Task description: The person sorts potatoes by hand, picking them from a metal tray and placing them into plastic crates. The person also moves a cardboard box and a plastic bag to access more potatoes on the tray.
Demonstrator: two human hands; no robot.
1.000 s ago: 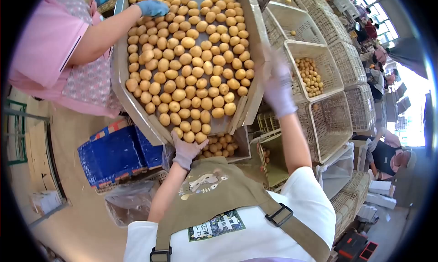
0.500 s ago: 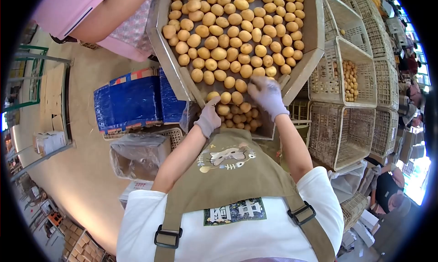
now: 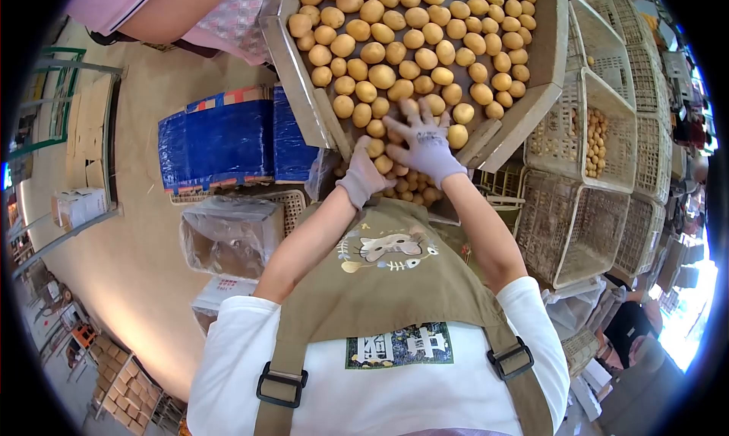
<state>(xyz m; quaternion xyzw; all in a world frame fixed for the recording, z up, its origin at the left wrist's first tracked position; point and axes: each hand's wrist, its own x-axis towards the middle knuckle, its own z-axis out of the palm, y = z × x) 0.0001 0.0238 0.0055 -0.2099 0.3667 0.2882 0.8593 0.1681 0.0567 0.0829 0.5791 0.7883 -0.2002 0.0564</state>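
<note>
Many round yellow-brown fruits (image 3: 381, 76) lie spread over a tray with raised metal sides (image 3: 298, 79). At the tray's narrow near end, my right hand (image 3: 427, 143), in a pale glove, is open with its fingers spread over the fruits. My left hand (image 3: 364, 176), also gloved, is beside the left edge of the outlet, next to some fruits; its thumb points up and its other fingers are partly hidden. Below both hands, more fruits (image 3: 414, 187) are heaped in a container in front of my apron.
Stacked plastic crates (image 3: 573, 231) stand on the right, one holding fruits (image 3: 596, 143). Left of the tray are a blue-covered stack (image 3: 216, 145) and a plastic-lined crate (image 3: 228, 238). Another person's arm (image 3: 178, 11) is at the upper left.
My right hand has moved left and its fingers have spread. My left hand has turned inward, nearer to the right one. The view has shifted, and fruits near the outlet have moved.
</note>
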